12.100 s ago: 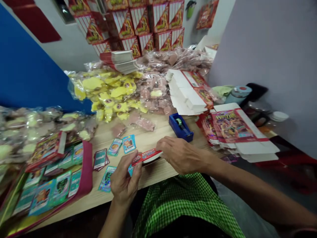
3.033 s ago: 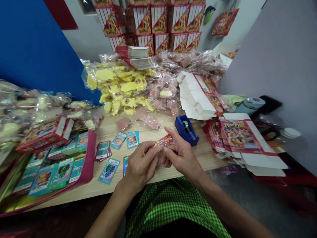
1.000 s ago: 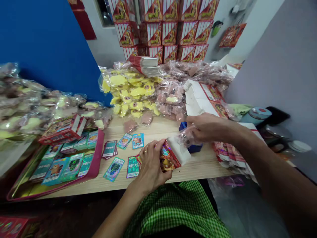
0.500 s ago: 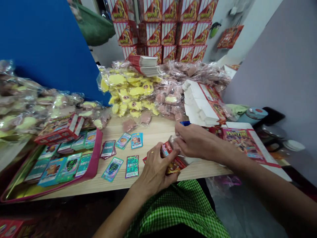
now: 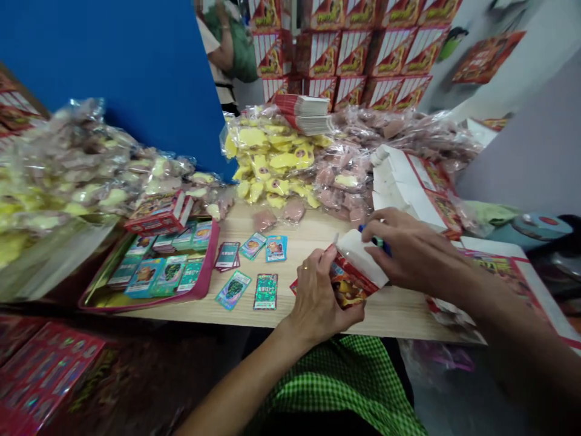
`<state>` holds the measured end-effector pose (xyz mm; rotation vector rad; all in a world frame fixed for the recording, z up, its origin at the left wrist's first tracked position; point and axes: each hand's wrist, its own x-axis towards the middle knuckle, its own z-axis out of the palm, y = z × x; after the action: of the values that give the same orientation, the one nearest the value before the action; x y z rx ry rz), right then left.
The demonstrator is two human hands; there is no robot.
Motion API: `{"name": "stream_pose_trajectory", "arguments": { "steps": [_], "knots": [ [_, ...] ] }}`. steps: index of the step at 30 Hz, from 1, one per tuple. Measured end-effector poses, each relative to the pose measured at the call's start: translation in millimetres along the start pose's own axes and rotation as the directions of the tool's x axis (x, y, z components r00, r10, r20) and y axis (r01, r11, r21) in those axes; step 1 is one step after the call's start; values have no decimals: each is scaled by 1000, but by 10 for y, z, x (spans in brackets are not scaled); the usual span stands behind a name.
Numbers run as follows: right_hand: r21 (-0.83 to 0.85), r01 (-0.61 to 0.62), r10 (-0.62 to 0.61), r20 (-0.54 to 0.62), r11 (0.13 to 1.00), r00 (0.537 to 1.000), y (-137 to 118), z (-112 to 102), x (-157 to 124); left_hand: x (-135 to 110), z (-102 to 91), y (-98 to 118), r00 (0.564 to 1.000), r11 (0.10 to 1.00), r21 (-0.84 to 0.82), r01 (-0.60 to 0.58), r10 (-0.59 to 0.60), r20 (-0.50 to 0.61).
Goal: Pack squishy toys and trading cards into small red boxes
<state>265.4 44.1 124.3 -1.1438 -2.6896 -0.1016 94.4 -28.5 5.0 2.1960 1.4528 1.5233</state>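
Your left hand (image 5: 320, 293) keeps its grip closed around the red box (image 5: 348, 284), tilted over the bench (image 5: 399, 315) near its front edge. Since the earlier frame, your right hand (image 5: 403, 245) has moved from the box mouth toward the blue tape dispenser (image 5: 386, 247), exposing the white flap (image 5: 356, 249). Whether your right grip holds anything cannot be determined.
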Motion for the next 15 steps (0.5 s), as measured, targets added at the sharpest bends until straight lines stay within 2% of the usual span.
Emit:
{"name": "stream_pose_trajectory", "arguments": {
  "steps": [2, 5, 6, 8, 11, 13, 15],
  "knots": [
    [22, 62, -59, -103, 998, 993, 8, 73, -25, -17, 26, 5, 1000, 1000, 4, -2, 2, -28],
    [32, 216, -214, -58, 976, 975, 74, 218, -50, -10, 52, 20, 998, 997, -59, 57, -58, -12],
    [17, 220, -219, -45, 975, 975, 95, 254, -37, 3, 41, 11, 995, 992, -79, 96, -95, 20],
    [-50, 141, -144, -61, 989, 988, 90, 289, 27, 35, -55, -56, 977, 980, -64, 190, -182, 114],
    [-84, 50, -55, -63, 995, 996, -153, 316, 172, 28, -431, -301, 916, 944, 142, 297, -323, 239],
    [9, 121, -122, 58, 993, 991, -490, 420, 252, -60, -781, -531, 862, 874, 348, 340, -438, 256],
    [137, 223, -245, 176, 965, 953, -904, 631, 296, -227, -1116, -751, 825, 797, 459, 393, -526, 207]
  ]
}}
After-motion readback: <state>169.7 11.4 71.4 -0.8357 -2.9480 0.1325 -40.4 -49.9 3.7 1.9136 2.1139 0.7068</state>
